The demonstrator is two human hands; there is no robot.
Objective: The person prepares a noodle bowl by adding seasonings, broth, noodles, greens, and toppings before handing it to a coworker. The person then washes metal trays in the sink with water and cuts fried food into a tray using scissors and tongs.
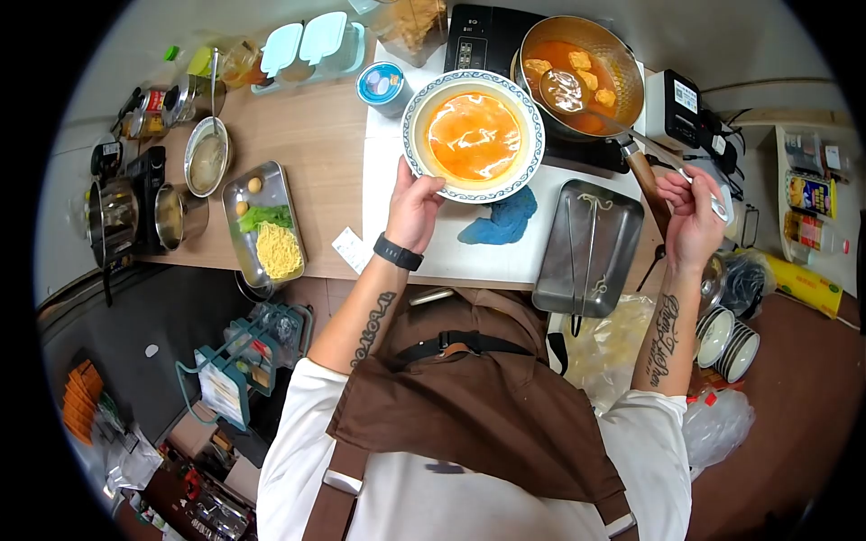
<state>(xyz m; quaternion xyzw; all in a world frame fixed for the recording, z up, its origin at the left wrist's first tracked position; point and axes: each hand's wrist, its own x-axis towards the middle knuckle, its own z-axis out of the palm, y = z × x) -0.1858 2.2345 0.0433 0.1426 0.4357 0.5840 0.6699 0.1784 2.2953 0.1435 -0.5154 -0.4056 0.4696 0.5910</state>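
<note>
My left hand grips the near-left rim of a patterned bowl, thumb over the edge. Orange broth fills much of it. In my right hand is the handle of a ladle, whose head, full of reddish soup, sits over the pan at the back right. That pan is hammered metal with a wooden handle, and holds red soup with several browned chunks. Below the bowl lies a crumpled blue cloth.
A metal tray with tongs lies near the front edge. Left are a tray of noodles, greens and two round items, and a strainer pot. A lidded tub stands beside the bowl. The pan rests on a black cooker.
</note>
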